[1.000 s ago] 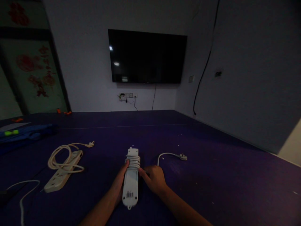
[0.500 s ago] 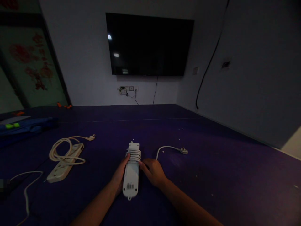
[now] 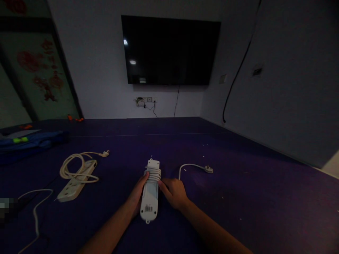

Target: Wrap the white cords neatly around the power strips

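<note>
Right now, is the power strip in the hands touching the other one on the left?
Apart. The head view shows bare purple floor between the held power strip and the other power strip.

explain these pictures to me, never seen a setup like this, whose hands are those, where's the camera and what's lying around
There's no machine here: these are a person's bare hands, seen by a camera worn on the head, looking forward and down. The left hand holds a white strip, label side up. Its cord is wound around the upper part. The right hand is curled around the cord near the strip's edge; beyond it, the cord ends in a plug. On the purple surface, a second strip lies to the left under its looped lead. Ahead, a screen hangs on the wall.
</note>
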Demonstrator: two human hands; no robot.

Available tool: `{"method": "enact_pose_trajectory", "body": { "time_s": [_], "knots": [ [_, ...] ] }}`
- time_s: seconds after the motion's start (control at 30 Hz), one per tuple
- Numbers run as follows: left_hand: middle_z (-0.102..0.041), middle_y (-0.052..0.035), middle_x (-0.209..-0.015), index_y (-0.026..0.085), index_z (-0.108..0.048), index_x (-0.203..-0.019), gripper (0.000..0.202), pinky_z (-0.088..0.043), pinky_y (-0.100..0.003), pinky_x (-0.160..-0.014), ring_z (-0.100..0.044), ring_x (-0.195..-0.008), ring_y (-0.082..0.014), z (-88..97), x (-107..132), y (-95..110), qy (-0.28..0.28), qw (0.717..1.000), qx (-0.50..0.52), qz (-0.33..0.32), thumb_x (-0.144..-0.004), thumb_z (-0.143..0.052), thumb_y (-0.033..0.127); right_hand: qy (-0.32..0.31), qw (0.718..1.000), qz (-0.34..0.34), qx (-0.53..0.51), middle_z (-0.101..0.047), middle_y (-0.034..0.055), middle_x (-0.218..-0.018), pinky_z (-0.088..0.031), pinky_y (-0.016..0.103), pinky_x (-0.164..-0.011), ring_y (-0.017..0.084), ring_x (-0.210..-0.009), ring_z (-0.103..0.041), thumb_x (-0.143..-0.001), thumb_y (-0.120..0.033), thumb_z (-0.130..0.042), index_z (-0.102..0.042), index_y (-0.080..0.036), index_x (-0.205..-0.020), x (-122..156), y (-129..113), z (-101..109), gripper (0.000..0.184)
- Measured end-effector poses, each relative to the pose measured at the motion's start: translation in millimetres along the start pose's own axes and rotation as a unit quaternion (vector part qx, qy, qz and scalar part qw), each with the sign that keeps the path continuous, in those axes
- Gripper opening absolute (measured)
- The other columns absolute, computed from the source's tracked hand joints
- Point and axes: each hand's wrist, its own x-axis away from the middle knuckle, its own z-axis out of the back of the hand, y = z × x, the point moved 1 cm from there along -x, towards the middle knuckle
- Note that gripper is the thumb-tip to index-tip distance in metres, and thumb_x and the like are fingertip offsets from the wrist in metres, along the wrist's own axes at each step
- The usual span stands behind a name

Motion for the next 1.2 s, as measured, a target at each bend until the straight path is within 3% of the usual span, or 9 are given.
{"method": "enact_pose_trajectory", "body": {
  "time_s": [0.67, 0.87, 1.03, 1.2],
  "knots": [
    [-0.064, -0.0053, -0.054, 0.012, -0.064, -0.083, 0.035, -0.044, -0.024, -0.048, -0.058, -0.045, -0.0145, -2.4, 5.5, 0.1, 0.002, 1.000, -0.010, 0.009, -0.080, -0.056, 0.046, -0.005, 1.000, 0.002, 0.029, -0.065, 0.0036, -0.067, -0.022, 0.024, -0.051, 0.012, -0.060, -0.058, -0.093, -0.054, -0.018, -0.059, -0.018, -0.068, 0.0, -1.7, 2.6, 0.059],
    [-0.063, -0.0035, -0.054, 0.013, -0.064, -0.084, 0.028, -0.042, -0.023, -0.049, -0.056, -0.044, -0.0128, -4.4, 7.7, 0.9, 0.008, 1.000, 0.006, 0.004, -0.081, -0.058, 0.040, -0.001, 0.998, -0.001, 0.057, -0.064, 0.0038, -0.063, -0.020, 0.025, -0.050, 0.013, -0.059, -0.057, -0.091, -0.058, -0.020, -0.058, -0.018, -0.063, -0.2, -1.2, 3.7, 0.062],
    [-0.062, -0.0059, -0.051, 0.010, -0.064, -0.080, 0.038, -0.042, -0.025, -0.047, -0.056, -0.042, -0.0154, -9.8, 13.7, 5.0, 0.012, 0.999, 0.005, 0.029, -0.083, -0.050, 0.046, 0.000, 0.997, -0.012, 0.075, -0.065, 0.0042, -0.063, -0.019, 0.026, -0.050, 0.013, -0.058, -0.057, -0.091, -0.059, -0.020, -0.059, -0.018, -0.061, -1.8, 0.0, 2.9, 0.064],
    [-0.066, -0.0084, -0.061, 0.009, -0.065, -0.083, 0.033, -0.048, -0.029, -0.058, -0.062, -0.054, -0.0182, -9.6, 14.8, 8.8, 0.025, 0.996, 0.081, -0.002, -0.087, -0.044, 0.034, 0.003, 0.996, -0.011, 0.089, -0.066, 0.0047, -0.063, -0.018, 0.026, -0.050, 0.012, -0.057, -0.057, -0.092, -0.058, -0.017, -0.060, -0.018, -0.061, -2.0, -0.1, 1.5, 0.067]
  ]
}}
